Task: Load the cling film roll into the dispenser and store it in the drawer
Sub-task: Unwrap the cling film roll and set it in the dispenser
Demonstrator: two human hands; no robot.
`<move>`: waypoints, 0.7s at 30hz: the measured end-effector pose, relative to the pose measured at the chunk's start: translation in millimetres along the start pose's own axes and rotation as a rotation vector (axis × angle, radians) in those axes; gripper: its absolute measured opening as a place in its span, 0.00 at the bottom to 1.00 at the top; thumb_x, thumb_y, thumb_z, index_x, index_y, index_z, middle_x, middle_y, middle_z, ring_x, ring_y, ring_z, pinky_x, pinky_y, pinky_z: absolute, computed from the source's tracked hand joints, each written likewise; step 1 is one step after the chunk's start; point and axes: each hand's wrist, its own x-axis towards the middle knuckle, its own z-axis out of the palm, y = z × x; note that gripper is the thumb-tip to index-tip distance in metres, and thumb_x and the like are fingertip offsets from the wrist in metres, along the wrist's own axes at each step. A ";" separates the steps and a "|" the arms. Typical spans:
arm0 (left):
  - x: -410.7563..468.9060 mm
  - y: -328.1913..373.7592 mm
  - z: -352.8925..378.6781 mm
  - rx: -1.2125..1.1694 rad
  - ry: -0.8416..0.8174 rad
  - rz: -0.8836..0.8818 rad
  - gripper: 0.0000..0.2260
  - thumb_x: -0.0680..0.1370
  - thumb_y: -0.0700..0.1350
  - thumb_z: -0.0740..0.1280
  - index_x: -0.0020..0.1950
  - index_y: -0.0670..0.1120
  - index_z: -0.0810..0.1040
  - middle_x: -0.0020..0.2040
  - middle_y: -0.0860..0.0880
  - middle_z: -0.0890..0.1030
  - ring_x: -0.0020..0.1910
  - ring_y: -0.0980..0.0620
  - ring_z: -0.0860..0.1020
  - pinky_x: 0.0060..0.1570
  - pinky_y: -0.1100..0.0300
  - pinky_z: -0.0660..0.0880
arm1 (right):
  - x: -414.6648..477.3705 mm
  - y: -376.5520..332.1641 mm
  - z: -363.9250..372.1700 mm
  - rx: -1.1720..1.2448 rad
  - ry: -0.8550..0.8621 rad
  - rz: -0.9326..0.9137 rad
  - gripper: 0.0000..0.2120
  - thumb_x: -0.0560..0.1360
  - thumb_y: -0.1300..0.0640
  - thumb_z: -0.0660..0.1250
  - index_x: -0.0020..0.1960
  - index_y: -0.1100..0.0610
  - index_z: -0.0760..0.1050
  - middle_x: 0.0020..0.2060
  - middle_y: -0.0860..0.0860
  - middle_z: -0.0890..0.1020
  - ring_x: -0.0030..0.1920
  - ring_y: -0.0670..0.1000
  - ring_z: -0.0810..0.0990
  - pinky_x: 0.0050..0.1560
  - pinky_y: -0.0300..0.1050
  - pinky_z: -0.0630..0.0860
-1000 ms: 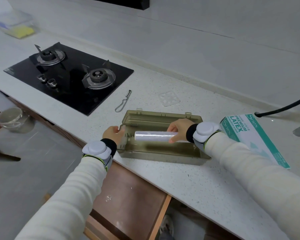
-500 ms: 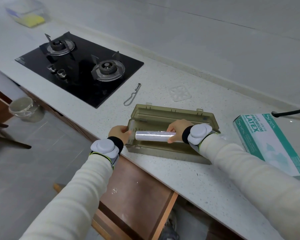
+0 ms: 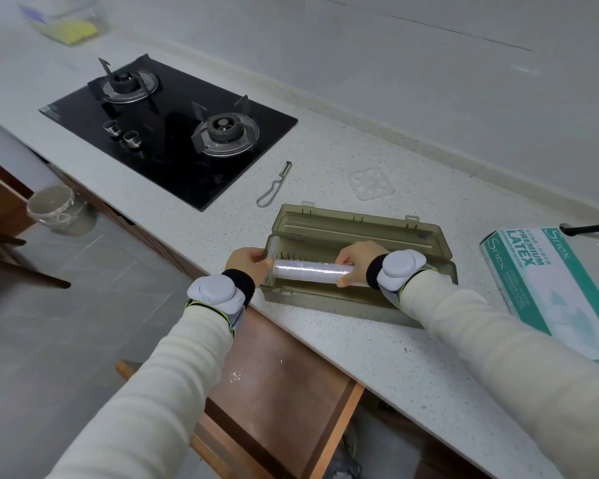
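Observation:
An olive translucent dispenser (image 3: 329, 299) lies open at the counter's front edge, its lid (image 3: 360, 224) folded back flat. My right hand (image 3: 355, 262) grips the right end of the clear cling film roll (image 3: 310, 270), which lies level over the dispenser's trough. My left hand (image 3: 248, 261) holds the dispenser's left end wall. Below the counter, a brown wooden drawer (image 3: 277, 385) stands pulled out between my forearms.
A black gas hob (image 3: 173, 133) fills the counter to the left. A metal peeler (image 3: 274, 184) and a clear square mat (image 3: 370, 183) lie behind the dispenser. A green latex glove box (image 3: 550, 285) sits at right, beside a black cable (image 3: 588, 227). A grey bucket (image 3: 57, 209) stands on the floor.
The roll has sunk a little lower toward the trough in my right hand. My left hand stays on the dispenser's end. My head has shifted, so the scene sits further right.

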 end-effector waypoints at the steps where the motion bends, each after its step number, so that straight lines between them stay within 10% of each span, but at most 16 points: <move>1: -0.1 0.0 0.0 -0.004 0.002 0.000 0.15 0.78 0.41 0.61 0.64 0.41 0.76 0.60 0.42 0.80 0.57 0.42 0.77 0.59 0.51 0.75 | 1.0 -1.3 0.3 0.000 0.000 -0.002 0.21 0.71 0.49 0.70 0.61 0.55 0.75 0.57 0.52 0.80 0.56 0.53 0.78 0.53 0.43 0.74; 21: 0.3 -2.1 2.6 0.040 0.006 0.014 0.17 0.79 0.43 0.62 0.67 0.40 0.73 0.65 0.43 0.76 0.65 0.45 0.73 0.66 0.54 0.69 | 6.4 0.1 13.3 0.061 -0.008 0.016 0.21 0.72 0.52 0.71 0.62 0.55 0.74 0.59 0.53 0.78 0.58 0.54 0.77 0.58 0.45 0.73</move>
